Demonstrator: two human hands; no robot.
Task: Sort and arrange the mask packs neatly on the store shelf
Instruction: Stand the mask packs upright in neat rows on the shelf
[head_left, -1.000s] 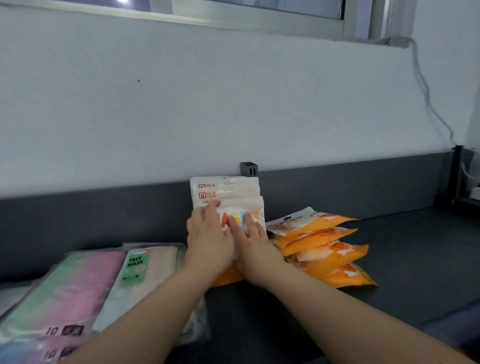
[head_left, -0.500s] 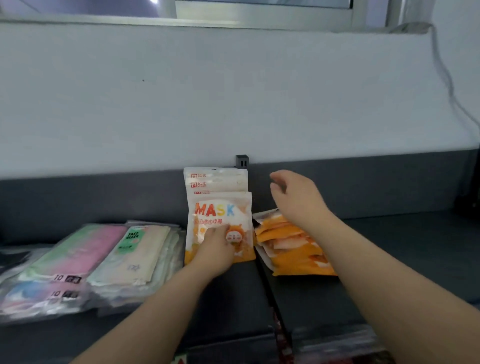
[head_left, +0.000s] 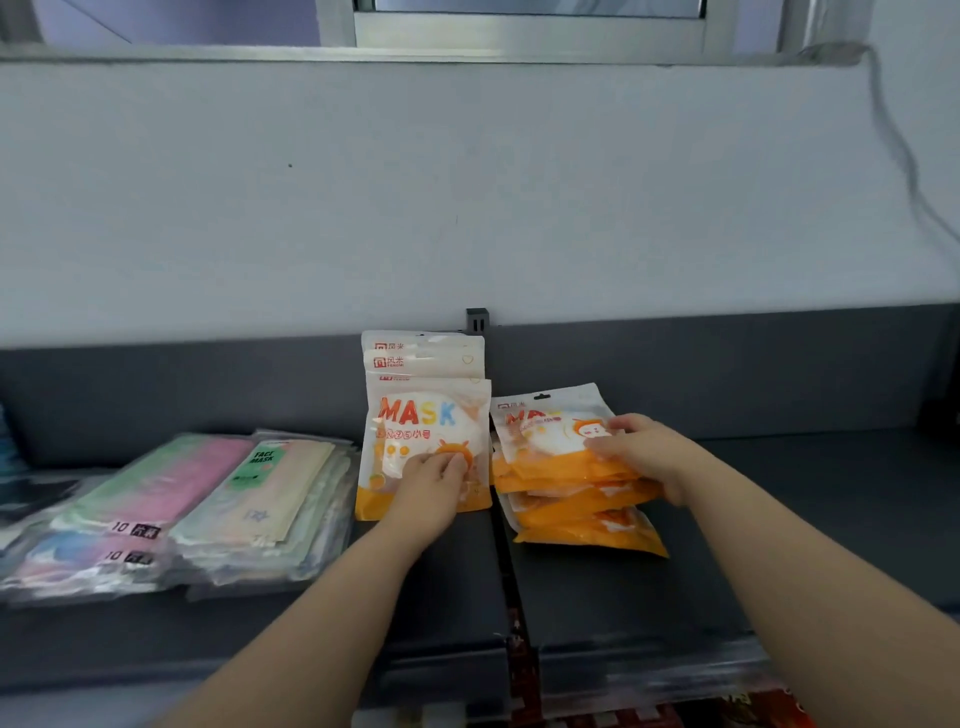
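A row of white-and-orange "MASK" packs (head_left: 423, 410) leans upright against the shelf's dark back panel. My left hand (head_left: 434, 480) rests on the lower front of the nearest pack, fingers bent against it. To the right lies a loose pile of the same orange packs (head_left: 576, 512). My right hand (head_left: 641, 449) grips the top pack (head_left: 548, 428) of that pile by its right edge, tilting it up so its printed face shows.
Flat stacks of pastel face mask packs (head_left: 156, 506) lie on the left of the dark grey shelf (head_left: 805, 493). A seam (head_left: 506, 561) divides the shelf in the middle. A small black bracket (head_left: 477, 319) sits on the back panel. Colourful goods show below the front edge.
My right hand came down from the air onto the orange pile and took hold of its top pack, raising it. My left hand stayed on the upright packs.
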